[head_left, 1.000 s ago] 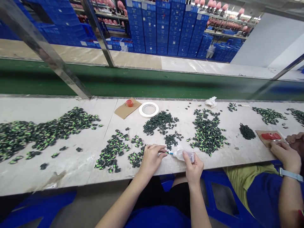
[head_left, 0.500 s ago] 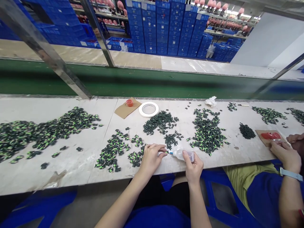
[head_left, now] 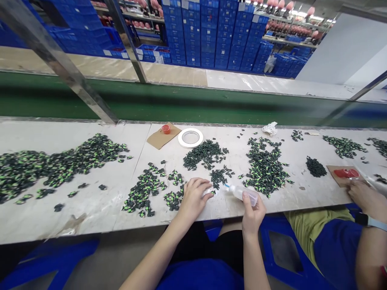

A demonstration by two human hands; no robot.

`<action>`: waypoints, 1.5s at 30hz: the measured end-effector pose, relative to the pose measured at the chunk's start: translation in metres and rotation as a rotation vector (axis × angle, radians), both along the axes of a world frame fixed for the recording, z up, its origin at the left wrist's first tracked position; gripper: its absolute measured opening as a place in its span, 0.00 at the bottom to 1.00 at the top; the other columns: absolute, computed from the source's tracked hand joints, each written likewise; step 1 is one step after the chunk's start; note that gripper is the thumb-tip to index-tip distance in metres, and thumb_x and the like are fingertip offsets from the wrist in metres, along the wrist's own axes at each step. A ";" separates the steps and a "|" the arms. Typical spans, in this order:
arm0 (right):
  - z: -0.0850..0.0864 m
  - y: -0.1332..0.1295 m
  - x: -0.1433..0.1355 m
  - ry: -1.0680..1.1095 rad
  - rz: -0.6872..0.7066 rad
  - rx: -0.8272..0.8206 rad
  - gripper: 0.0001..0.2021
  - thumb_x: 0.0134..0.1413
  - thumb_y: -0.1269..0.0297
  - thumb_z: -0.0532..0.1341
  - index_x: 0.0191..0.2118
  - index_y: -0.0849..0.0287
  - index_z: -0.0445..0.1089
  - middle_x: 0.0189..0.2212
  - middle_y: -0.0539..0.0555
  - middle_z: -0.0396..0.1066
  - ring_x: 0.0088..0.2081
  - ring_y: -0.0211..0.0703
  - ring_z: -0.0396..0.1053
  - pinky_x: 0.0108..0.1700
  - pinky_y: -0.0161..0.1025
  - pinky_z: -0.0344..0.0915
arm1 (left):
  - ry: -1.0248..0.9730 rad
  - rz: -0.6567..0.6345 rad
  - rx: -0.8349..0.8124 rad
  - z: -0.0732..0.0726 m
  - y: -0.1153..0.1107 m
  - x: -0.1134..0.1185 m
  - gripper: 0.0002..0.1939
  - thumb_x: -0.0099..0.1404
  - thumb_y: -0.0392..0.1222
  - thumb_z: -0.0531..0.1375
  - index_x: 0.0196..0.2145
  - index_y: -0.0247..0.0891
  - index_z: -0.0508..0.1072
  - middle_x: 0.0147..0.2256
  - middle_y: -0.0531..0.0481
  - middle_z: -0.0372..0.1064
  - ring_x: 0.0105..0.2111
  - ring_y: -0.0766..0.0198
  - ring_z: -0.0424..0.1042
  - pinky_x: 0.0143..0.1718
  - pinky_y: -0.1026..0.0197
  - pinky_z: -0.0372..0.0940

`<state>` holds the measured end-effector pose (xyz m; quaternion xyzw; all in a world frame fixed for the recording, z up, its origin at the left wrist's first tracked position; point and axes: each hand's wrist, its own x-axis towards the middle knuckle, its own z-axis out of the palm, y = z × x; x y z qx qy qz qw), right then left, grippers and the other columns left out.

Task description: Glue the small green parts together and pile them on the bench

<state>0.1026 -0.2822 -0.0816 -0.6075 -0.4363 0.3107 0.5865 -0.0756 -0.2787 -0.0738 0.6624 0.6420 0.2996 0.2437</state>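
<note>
My left hand (head_left: 195, 196) is closed, thumb and fingertips pinching a small black-and-green part (head_left: 213, 192) just above the table. In my right hand (head_left: 253, 210) is a clear squeeze bottle (head_left: 244, 194), tilted so its blue tip points left, a short gap away from the pinched part. Beyond my fingers lies a small heap of dark pieces (head_left: 218, 176), with a larger dark heap (head_left: 199, 154) behind it. Left of my left hand are black-and-green parts (head_left: 173, 200), partly covered by that hand.
A tape roll (head_left: 180, 139) and a red cup (head_left: 166, 129) on cardboard (head_left: 157, 139) stand farther back. Black-and-green piles (head_left: 267, 167) (head_left: 75, 161) lie to both sides. At the right, a co-worker's hand (head_left: 361, 195) is beside a red container (head_left: 343, 173).
My right hand has moved right with the bottle, drawing its blue tip away from the part in my left hand. The co-worker's hands have shifted.
</note>
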 end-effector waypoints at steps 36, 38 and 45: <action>0.007 0.044 -0.015 -0.651 0.304 -0.156 0.11 0.53 0.57 0.58 0.29 0.58 0.73 0.31 0.55 0.72 0.29 0.44 0.68 0.37 0.41 0.65 | -0.606 -0.090 0.386 0.085 -0.037 -0.021 0.08 0.61 0.33 0.63 0.37 0.43 0.78 0.31 0.49 0.76 0.35 0.61 0.71 0.38 0.59 0.67; 0.007 0.043 -0.013 -0.684 0.319 -0.161 0.09 0.53 0.60 0.57 0.29 0.58 0.71 0.31 0.55 0.71 0.30 0.45 0.68 0.39 0.42 0.64 | -0.605 -0.086 0.387 0.085 -0.038 -0.021 0.07 0.61 0.34 0.63 0.37 0.43 0.79 0.31 0.49 0.76 0.35 0.61 0.71 0.37 0.59 0.67; 0.010 0.043 -0.016 -0.756 0.291 -0.212 0.07 0.51 0.63 0.57 0.32 0.58 0.70 0.33 0.57 0.70 0.33 0.48 0.68 0.40 0.44 0.64 | -0.617 -0.060 0.362 0.084 -0.040 -0.023 0.06 0.61 0.35 0.63 0.36 0.43 0.79 0.31 0.49 0.76 0.35 0.60 0.72 0.36 0.59 0.67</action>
